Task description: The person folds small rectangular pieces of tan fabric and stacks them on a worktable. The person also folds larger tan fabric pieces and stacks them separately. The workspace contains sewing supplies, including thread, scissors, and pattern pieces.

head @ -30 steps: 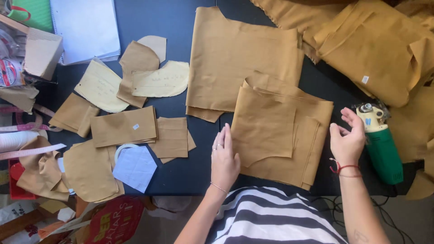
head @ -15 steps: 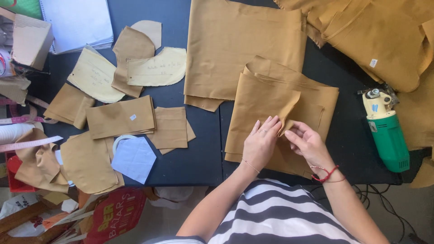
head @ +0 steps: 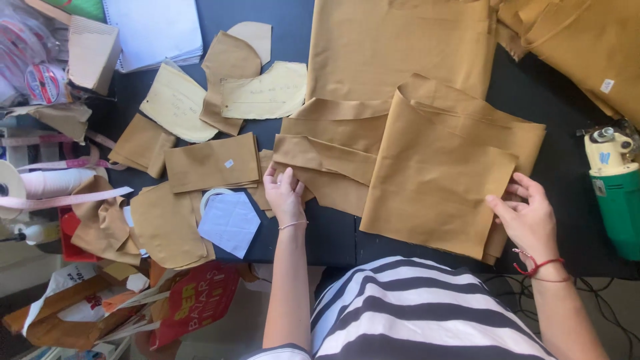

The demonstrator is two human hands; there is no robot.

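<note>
Head view: tan fabric stack [head: 440, 173] between hands.

Landmark: folded tan stack [head: 443, 180], centre of the dark table [head: 333, 237].
- Left of stack: narrow bare strip at the near edge; beyond it the left hand [head: 285, 195] lies on small cut pieces [head: 213, 162].
- Further left: paper patterns [head: 263, 91], white mask [head: 230, 221], tape rolls [head: 33, 80]; crowded.
- Right of stack: right hand [head: 530, 217] at its edge, then a bare dark gap, closed by the green cutter [head: 617, 193].
- Behind stack: large tan cloth [head: 400, 47], touching.
</note>
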